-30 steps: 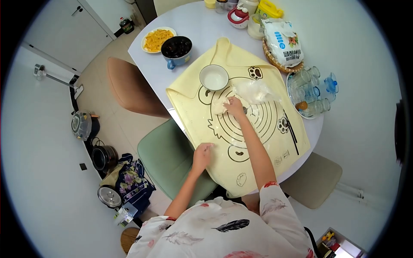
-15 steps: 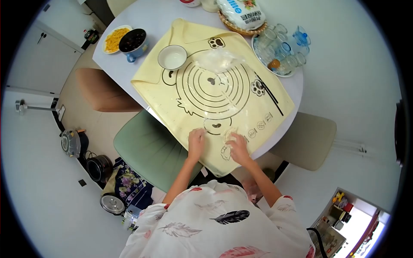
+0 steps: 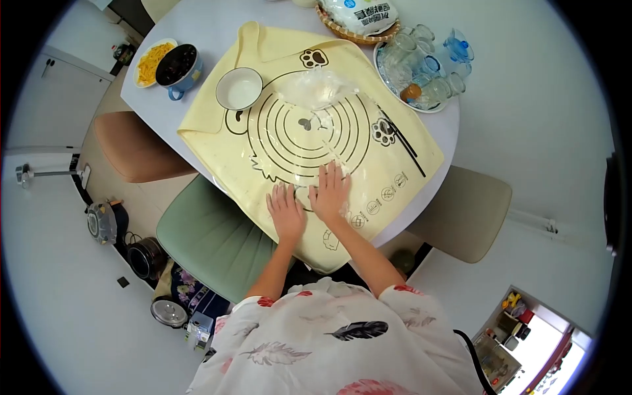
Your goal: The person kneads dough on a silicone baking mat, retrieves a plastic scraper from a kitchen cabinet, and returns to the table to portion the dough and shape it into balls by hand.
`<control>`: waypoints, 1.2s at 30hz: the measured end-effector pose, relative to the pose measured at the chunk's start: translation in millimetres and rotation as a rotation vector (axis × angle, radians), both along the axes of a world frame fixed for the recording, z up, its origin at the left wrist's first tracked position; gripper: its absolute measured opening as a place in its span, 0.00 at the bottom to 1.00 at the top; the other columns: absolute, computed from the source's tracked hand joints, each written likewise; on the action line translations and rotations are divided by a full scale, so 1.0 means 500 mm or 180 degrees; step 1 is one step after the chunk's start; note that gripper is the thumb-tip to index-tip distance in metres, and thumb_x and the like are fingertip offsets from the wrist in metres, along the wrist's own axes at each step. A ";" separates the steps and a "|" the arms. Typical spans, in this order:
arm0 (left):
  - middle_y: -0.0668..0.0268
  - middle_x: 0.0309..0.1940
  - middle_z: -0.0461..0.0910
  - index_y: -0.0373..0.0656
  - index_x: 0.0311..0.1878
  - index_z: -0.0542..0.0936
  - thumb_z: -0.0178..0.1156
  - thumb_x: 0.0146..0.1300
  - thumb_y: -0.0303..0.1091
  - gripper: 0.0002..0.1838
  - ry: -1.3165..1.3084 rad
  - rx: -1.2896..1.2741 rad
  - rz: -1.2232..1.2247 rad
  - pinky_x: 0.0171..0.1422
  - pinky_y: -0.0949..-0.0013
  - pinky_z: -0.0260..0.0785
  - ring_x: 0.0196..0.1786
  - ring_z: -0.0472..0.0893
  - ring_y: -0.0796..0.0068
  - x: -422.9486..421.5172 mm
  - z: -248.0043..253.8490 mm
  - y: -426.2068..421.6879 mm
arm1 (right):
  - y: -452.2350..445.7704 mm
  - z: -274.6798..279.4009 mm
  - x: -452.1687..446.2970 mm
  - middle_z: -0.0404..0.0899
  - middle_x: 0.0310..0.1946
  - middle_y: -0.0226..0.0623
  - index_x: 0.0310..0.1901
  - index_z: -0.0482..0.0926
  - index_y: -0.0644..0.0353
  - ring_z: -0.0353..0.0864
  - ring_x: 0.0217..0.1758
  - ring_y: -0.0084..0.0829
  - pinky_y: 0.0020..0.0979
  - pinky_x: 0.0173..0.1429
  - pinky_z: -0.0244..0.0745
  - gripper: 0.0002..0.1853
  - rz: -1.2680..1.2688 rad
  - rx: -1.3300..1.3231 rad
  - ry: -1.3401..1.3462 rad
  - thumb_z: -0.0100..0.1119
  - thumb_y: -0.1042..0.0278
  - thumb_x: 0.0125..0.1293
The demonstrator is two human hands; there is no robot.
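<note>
My left hand (image 3: 286, 212) lies palm down with its fingers stretched out on the pale yellow silicone mat (image 3: 224, 155), near its front corner. Just to its right and slightly farther forward, my right hand (image 3: 330, 191) is also flat, fingers extended. A pale, dough-like bit shows at the edge of the right palm; most of whatever is under it stays hidden. Beyond my hands, a clear plastic bag (image 3: 319, 89) with something white in it rests on the printed rings. A white bowl (image 3: 239, 89) stands to its left, and dark chopsticks (image 3: 403, 141) lie on the right.
At the back left are a plate of yellow strips (image 3: 153, 64) and a blue pot (image 3: 186, 79) with dark contents. A tray (image 3: 431, 108) of glasses stands back right, beside a basket (image 3: 359, 36) holding a white package. Chairs, including a green one (image 3: 217, 230), surround the table.
Both hands have gone from curled fingers to flat and spread. The right hand has moved forward and left, closer to the left hand. The view has shifted slightly.
</note>
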State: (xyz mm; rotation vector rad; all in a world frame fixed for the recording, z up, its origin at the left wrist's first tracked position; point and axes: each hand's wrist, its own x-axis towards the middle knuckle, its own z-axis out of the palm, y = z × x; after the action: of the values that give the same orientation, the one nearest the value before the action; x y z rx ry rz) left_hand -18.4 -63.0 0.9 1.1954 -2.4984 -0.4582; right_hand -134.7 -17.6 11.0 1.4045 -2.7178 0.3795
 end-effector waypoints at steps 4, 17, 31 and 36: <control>0.55 0.61 0.62 0.40 0.58 0.67 0.48 0.59 0.33 0.22 -0.0020 -0.0024 -0.0013 0.72 0.49 0.41 0.67 0.56 0.57 -0.011 0.001 -0.010 | -0.041 -0.013 -0.016 0.60 0.62 0.46 0.58 0.64 0.64 0.56 0.64 0.46 0.52 0.67 0.44 0.30 0.0262 -0.0217 -0.0177 0.48 0.53 0.57; 0.57 0.61 0.61 0.43 0.58 0.67 0.47 0.59 0.32 0.22 -0.0038 0.0034 0.0030 0.72 0.51 0.43 0.67 0.56 0.58 -0.004 0.004 -0.006 | -0.029 -0.008 -0.096 0.72 0.41 0.37 0.43 0.74 0.58 0.68 0.49 0.39 0.39 0.53 0.62 0.16 0.0328 -0.1121 -0.0835 0.57 0.76 0.49; 0.58 0.60 0.63 0.44 0.58 0.68 0.47 0.59 0.32 0.21 -0.0014 0.0001 0.0053 0.72 0.52 0.43 0.67 0.57 0.59 -0.004 0.008 -0.007 | 0.196 0.060 0.051 0.71 0.45 0.41 0.49 0.73 0.63 0.67 0.55 0.43 0.41 0.60 0.61 0.23 0.0548 -0.0436 -0.0381 0.58 0.74 0.46; 0.58 0.60 0.63 0.45 0.58 0.68 0.47 0.59 0.32 0.21 0.0020 0.0007 0.0082 0.72 0.52 0.43 0.67 0.56 0.60 -0.004 0.000 -0.003 | 0.244 0.093 0.026 0.71 0.52 0.51 0.52 0.70 0.65 0.71 0.54 0.48 0.41 0.58 0.66 0.20 0.0489 -0.0694 -0.1533 0.50 0.75 0.55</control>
State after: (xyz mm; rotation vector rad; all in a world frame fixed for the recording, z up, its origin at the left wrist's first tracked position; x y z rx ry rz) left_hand -20.4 -64.8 0.8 1.2238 -2.4747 -0.4575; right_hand -121.9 104.6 57.7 1.6355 -2.7936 1.1204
